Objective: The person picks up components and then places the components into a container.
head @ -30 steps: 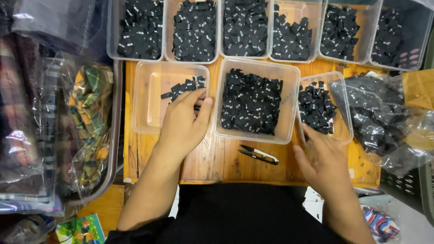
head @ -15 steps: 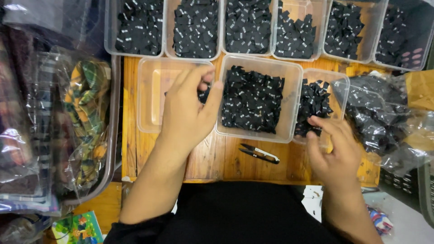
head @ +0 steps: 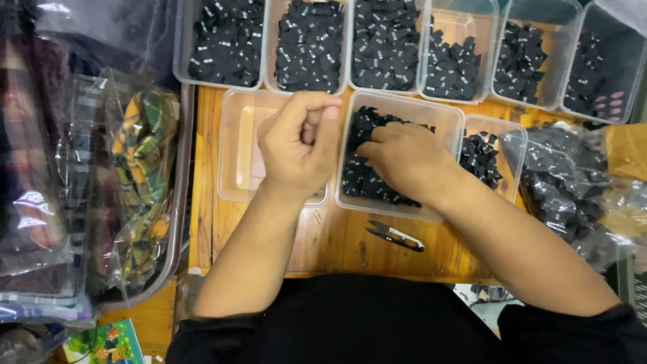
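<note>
At far left, clear plastic bags of plaid fabric lie packed in a grey bin beside the wooden table. Next along, a nearly empty clear container sits on the table; the left hand is raised above it, fingers curled into a loose fist with thumb against fingertips, and whether it pinches anything cannot be told. Just right of it stands the middle clear container, heaped with small black labels. The right hand is down inside this container, palm down, fingers bent into the heap and touching the labels; what it grips is hidden. In front of that container, small black thread snips lie flat on the wood. Further right, a smaller container holds more black labels, and a clear bag of black pieces rests at the table's right end. Along the far edge runs a row of clear containers, each filled with black labels.
</note>
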